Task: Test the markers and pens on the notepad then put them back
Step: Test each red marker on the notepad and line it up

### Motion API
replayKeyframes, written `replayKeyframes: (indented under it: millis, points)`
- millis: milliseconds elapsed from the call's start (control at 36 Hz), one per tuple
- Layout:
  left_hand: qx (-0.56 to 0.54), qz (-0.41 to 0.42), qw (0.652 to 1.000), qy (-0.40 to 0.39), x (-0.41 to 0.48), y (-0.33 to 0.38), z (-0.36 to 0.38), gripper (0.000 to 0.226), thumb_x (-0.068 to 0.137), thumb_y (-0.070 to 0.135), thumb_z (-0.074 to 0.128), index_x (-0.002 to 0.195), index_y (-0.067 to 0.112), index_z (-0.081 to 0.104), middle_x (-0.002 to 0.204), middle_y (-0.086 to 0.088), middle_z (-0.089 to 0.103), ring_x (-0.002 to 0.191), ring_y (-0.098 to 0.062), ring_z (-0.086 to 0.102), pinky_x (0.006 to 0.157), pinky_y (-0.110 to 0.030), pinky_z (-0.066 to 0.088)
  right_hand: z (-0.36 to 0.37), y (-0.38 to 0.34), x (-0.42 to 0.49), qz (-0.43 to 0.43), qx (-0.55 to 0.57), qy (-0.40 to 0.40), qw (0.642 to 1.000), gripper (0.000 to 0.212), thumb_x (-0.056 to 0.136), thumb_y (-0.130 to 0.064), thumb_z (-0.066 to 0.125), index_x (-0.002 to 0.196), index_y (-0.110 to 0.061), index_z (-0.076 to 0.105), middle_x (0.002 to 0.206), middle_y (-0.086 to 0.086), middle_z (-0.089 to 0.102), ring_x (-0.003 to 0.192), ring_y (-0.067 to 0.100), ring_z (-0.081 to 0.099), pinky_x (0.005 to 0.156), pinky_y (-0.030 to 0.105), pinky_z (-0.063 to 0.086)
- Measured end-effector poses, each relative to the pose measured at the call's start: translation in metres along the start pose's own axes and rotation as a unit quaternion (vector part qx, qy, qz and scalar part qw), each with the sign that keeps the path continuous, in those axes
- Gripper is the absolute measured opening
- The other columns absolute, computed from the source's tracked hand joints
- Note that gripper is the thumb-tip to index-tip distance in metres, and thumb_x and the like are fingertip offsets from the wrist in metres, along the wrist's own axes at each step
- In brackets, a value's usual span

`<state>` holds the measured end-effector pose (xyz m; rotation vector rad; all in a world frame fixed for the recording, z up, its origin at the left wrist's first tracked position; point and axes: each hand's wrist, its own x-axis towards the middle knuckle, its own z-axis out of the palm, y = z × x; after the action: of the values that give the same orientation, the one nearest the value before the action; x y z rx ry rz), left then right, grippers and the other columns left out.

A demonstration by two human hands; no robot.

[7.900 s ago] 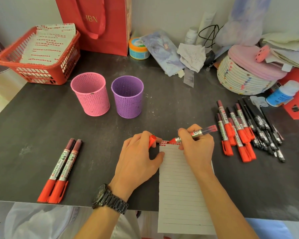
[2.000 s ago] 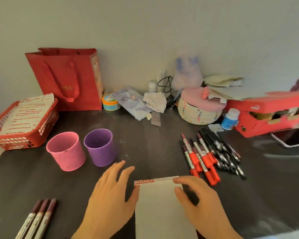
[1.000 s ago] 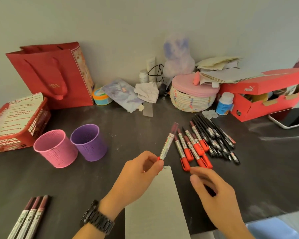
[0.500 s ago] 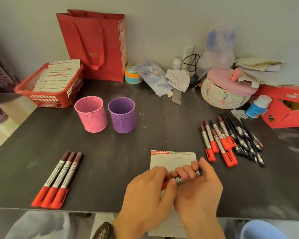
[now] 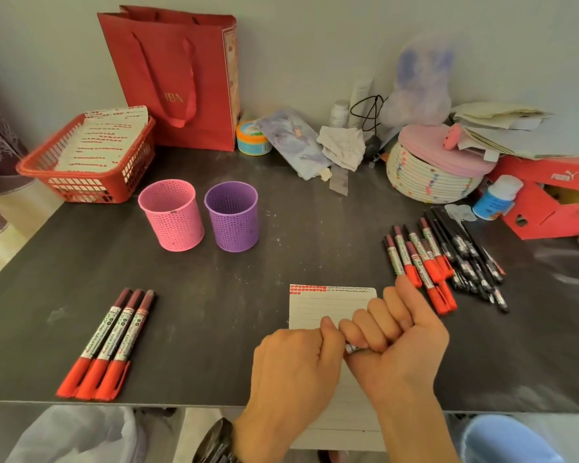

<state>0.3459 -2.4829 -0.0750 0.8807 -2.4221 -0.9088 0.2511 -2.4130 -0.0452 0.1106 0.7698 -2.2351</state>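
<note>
Left hand (image 5: 293, 367) and right hand (image 5: 396, 345) are fisted together over the notepad (image 5: 331, 307), both gripping one marker (image 5: 351, 348); only a sliver shows. Three red-capped markers (image 5: 111, 342) lie on the left of the bench (image 5: 214, 295), marker/pen pile (image 5: 430, 262) on the right. Pink cup (image 5: 171, 215) and purple cup (image 5: 233, 217) stand behind.

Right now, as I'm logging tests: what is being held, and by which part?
A marker, nearly hidden: the right hand grips its barrel, and the left hand grips the other end.
</note>
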Motion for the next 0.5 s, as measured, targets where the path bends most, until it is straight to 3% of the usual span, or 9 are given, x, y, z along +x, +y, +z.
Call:
replayKeyframes:
  millis: [56,139,222,306,389,500]
  points:
    - [-0.043,-0.049,0.996,-0.059,0.005,0.005,-0.005,0.065,0.089,0.055,0.024,0.047,0.014,0.051,0.043,0.004,0.051,0.045,-0.015,0.046,0.05,-0.03,0.037,-0.003,-0.014,0.005,-0.01,-0.009,-0.039,0.999,0.053,0.085,-0.033,0.061,0.046,-0.025,0.027,0.037,-0.01,0.02,0.037,0.01,0.009,0.034,0.022,0.026]
    - [-0.14,-0.137,0.972,-0.129,0.008,-0.007,-0.02,0.062,0.098,0.042,0.039,0.042,0.02,0.052,0.041,0.008,0.048,0.039,-0.007,0.04,0.052,-0.025,0.034,-0.013,-0.055,0.02,-0.069,0.003,-0.084,0.994,0.055,0.085,-0.033,0.066,0.048,-0.023,0.027,0.038,-0.008,0.021,0.037,0.009,0.01,0.036,0.018,0.022]
    - [-0.142,-0.157,0.976,-0.052,0.013,-0.026,-0.034,0.064,0.097,0.054,0.03,0.047,0.017,0.044,0.042,0.006,0.047,0.041,-0.006,0.041,0.055,-0.027,0.037,-0.024,-0.078,0.041,-0.081,0.038,-0.085,0.992,0.054,0.1,-0.038,0.051,0.053,-0.025,0.027,0.043,-0.007,0.022,0.038,0.007,0.018,0.047,0.02,0.021]
    - [-0.16,-0.133,0.978,-0.007,0.025,-0.036,-0.035,0.074,0.082,0.075,0.016,0.057,0.013,0.047,0.052,0.001,0.05,0.048,-0.006,0.047,0.062,-0.028,0.041,-0.02,-0.06,0.057,-0.041,0.032,-0.058,0.997,0.05,0.101,-0.048,0.047,0.057,-0.024,0.044,0.052,-0.01,0.04,0.05,0.005,0.044,0.065,0.021,0.038]
    - [-0.13,-0.06,0.989,-0.025,0.04,-0.051,-0.03,0.064,0.083,0.078,0.02,0.074,0.027,0.058,0.077,0.015,0.063,0.077,-0.003,0.058,0.07,-0.026,0.045,-0.018,-0.04,0.065,-0.027,-0.051,-0.003,0.998,0.052,0.097,-0.058,0.049,0.066,-0.019,0.065,0.071,-0.003,0.063,0.074,0.015,0.066,0.086,0.031,0.051]
    - [-0.024,-0.011,0.999,-0.045,0.061,-0.072,-0.017,0.023,0.082,0.069,0.053,0.095,0.051,0.049,0.098,0.029,0.053,0.097,0.003,0.052,0.076,-0.015,0.041,-0.017,-0.027,0.073,-0.021,-0.21,0.019,0.977,0.069,0.088,-0.077,0.038,0.088,-0.018,0.075,0.07,0.005,0.061,0.06,0.016,0.057,0.058,0.029,0.05]
